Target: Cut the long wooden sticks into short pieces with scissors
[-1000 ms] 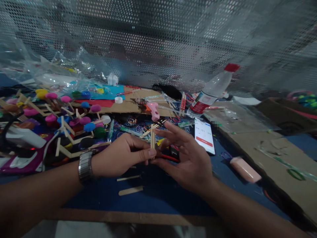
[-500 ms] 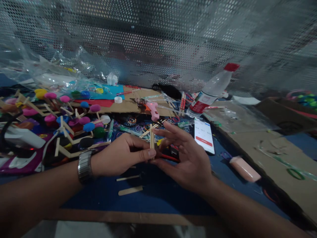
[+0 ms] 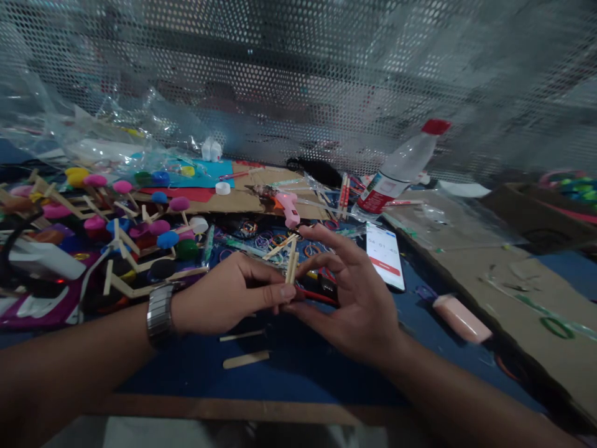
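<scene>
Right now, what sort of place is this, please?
Probably a craft worktable: a pink glue gun lies on cardboard, wooden sticks lie in front, and colourful pom-pom-like pieces are heaped at left.

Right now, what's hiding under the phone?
Blue tabletop shows beside the phone, near its bottom end. The phone covers whatever is right beneath it, so I can't tell if anything's hiding there.

Pink block (image 3: 462,318) to my right, phone (image 3: 384,256) beyond it; red-capped bottle (image 3: 394,168) farther, leaning right.
</scene>
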The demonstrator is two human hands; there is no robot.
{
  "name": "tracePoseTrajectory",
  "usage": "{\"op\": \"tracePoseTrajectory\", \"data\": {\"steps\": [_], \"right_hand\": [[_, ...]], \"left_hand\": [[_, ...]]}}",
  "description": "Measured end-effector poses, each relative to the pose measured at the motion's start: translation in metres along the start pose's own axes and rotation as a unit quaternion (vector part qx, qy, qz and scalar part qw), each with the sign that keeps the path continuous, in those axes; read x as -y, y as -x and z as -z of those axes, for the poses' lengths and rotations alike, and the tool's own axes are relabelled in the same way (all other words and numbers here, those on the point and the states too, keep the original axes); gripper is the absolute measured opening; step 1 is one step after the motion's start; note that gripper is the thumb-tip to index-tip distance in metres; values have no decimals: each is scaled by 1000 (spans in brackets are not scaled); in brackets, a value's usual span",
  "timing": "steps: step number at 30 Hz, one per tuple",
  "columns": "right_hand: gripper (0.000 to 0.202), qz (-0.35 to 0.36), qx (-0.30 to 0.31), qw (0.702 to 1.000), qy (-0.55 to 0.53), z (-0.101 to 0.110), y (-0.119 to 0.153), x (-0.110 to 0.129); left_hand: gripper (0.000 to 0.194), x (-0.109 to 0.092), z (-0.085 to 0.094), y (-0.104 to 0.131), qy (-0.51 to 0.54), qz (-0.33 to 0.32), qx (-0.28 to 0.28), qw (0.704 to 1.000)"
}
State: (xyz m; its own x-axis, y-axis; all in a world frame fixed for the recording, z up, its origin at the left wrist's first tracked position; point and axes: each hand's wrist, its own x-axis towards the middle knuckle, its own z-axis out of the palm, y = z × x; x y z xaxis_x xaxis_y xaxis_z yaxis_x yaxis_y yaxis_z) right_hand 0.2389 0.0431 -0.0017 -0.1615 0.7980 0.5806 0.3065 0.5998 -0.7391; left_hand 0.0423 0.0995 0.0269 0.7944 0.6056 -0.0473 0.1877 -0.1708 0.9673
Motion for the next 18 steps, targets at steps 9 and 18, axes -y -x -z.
{"op": "tracePoseTrajectory", "data": {"steps": [9, 18], "right_hand": [[91, 15, 11, 1000, -8, -1, 0, -1], [91, 40, 6, 999, 20, 0, -1, -2]], "left_hand": [[33, -1, -1, 0, -11, 10, 3, 1000], [32, -1, -1, 0, -19, 14, -11, 1000]]}}
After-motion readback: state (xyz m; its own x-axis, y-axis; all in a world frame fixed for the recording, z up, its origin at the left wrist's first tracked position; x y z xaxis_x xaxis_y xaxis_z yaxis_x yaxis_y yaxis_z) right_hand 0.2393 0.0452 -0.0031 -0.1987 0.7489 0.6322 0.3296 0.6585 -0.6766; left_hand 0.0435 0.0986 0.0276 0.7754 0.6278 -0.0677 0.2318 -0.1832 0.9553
